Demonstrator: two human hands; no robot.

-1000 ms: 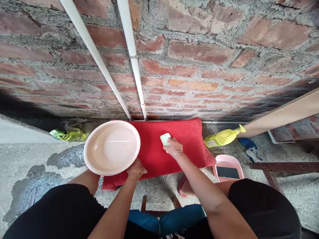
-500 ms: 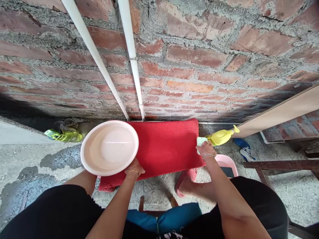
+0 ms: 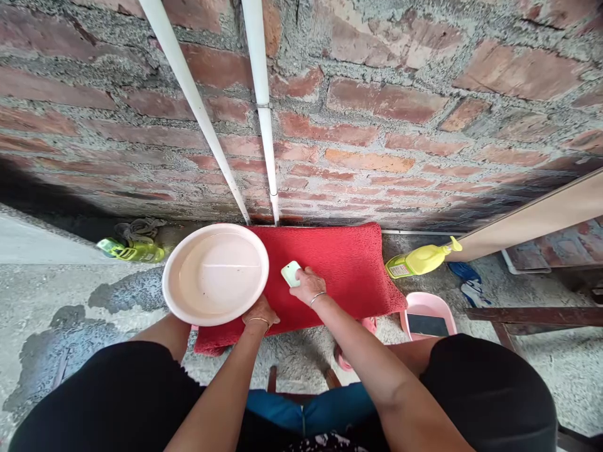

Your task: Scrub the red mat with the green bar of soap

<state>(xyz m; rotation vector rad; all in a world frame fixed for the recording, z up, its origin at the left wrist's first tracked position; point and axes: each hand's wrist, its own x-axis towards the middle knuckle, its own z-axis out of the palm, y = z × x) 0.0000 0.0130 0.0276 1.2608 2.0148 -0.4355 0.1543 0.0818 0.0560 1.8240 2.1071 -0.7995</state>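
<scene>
A red textured cloth [image 3: 330, 251] lies spread over a low long surface. On its left end stands a wide pale pink basin [image 3: 223, 248] with clear water and a few dark specks in it. My left hand [image 3: 261, 311] rests on the cloth's near edge beside the basin, thumb stretched out; the rim partly hides its fingers. In my right hand [image 3: 307, 285], closed round it, is a pale green block with rounded corners [image 3: 291, 273], held against the middle of the cloth. Its underside is hidden, so I cannot tell its exact kind.
A yellow pump bottle [image 3: 419, 260] lies tilted right of the cloth, above a pink tub [image 3: 452, 307] with something dark inside. A yellow-green bottle [image 3: 141, 251] is at the left. Behind are a brick wall [image 3: 377, 100] and two white pipes [image 3: 266, 144].
My right hand has moved left with the pale green block, from the cloth's right edge to its middle. My left hand stays by the basin. The view has shifted slightly.
</scene>
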